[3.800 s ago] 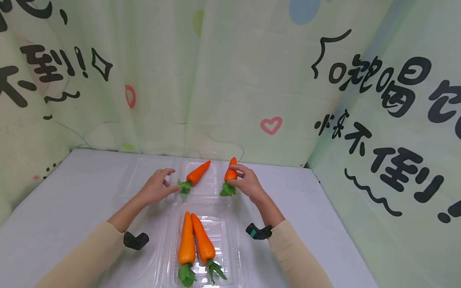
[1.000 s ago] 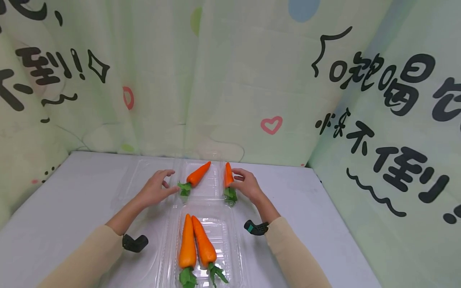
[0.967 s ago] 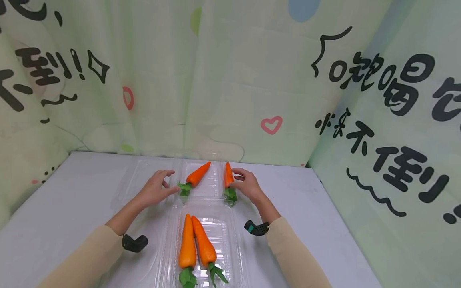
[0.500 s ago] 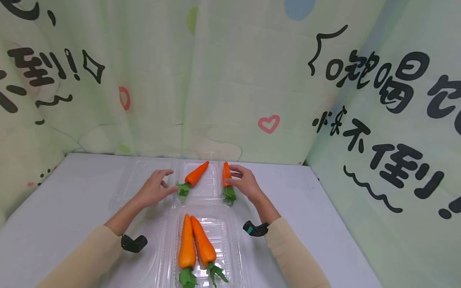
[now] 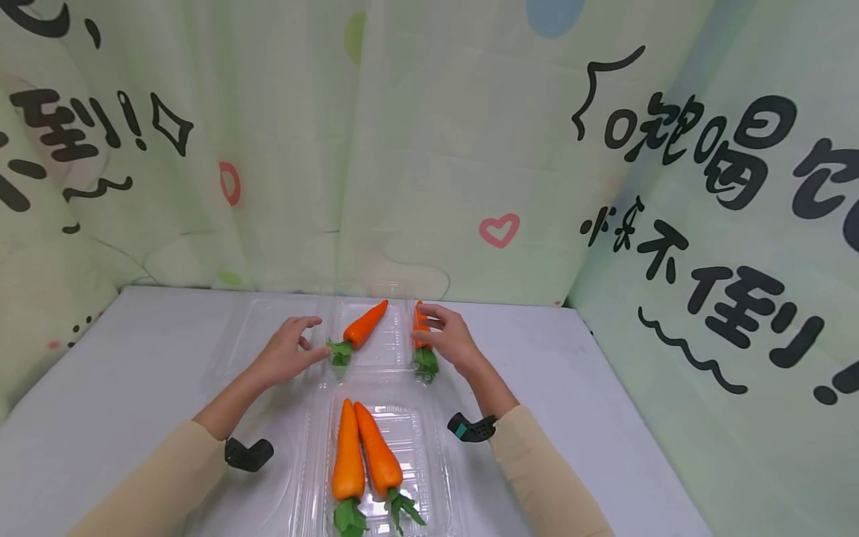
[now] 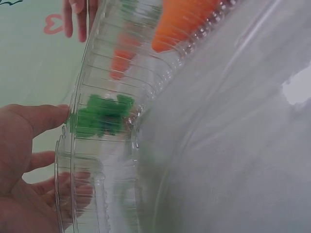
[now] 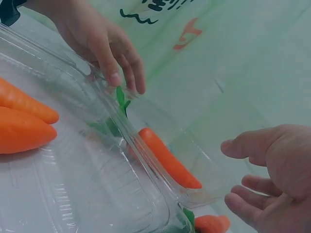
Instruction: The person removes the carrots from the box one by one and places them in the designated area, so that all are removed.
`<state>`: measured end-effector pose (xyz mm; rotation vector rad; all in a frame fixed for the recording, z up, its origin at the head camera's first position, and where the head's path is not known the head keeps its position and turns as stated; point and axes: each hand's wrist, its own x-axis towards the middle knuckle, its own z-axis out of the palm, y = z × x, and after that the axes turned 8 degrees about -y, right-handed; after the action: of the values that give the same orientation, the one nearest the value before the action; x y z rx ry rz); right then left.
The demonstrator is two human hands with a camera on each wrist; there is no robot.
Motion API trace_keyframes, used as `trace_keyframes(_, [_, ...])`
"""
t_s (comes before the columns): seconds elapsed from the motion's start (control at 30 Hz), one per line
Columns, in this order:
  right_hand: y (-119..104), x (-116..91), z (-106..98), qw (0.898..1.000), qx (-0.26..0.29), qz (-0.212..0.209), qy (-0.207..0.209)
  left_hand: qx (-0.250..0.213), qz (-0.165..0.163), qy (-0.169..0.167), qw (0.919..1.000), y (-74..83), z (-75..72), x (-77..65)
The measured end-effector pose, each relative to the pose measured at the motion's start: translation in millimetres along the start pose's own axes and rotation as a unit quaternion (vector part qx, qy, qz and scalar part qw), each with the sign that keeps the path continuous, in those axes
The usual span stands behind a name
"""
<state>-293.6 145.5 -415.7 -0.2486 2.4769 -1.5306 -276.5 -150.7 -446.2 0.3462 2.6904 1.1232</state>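
Note:
My left hand (image 5: 290, 350) is at the left side of the far clear plastic container (image 5: 396, 358), fingers loosely spread; its thumb is at the rim in the left wrist view. A carrot (image 5: 365, 326) with green leaves lies slanted in that container, its leaves near this thumb. A second carrot (image 5: 420, 335) lies along the container's right edge; whether it rests on the rim I cannot tell. Over it reaches my right hand (image 5: 451, 337), partly covering it in the head view. In the right wrist view, nothing shows between its thumb and fingers, and that carrot (image 7: 212, 224) lies below them.
Closer to me stands another clear container (image 5: 416, 455), holding a left carrot (image 5: 347, 455) and a right carrot (image 5: 379, 451) side by side. Transparent lids lie folded out to the left. Both containers are on a white table (image 5: 550, 418) with printed curtains (image 5: 429, 149) around it.
Earlier my right hand pinched the right-hand carrot and set it down lower along the container's edge. Since then it has slid slightly left over that carrot. My left hand has hardly moved.

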Motion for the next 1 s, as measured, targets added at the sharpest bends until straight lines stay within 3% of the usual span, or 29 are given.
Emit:
trace_keyframes(0.53, [-8, 3, 13, 1.000, 0.007, 0.010, -0.022, 0.010, 0.006, -0.003, 0.9999, 0.9, 0.1, 1.0])
trace_keyframes(1.0, [-12, 6, 25, 0.999, 0.016, -0.007, -0.045, 0.011, 0.000, -0.009, 0.9999, 1.2, -0.7, 1.8])
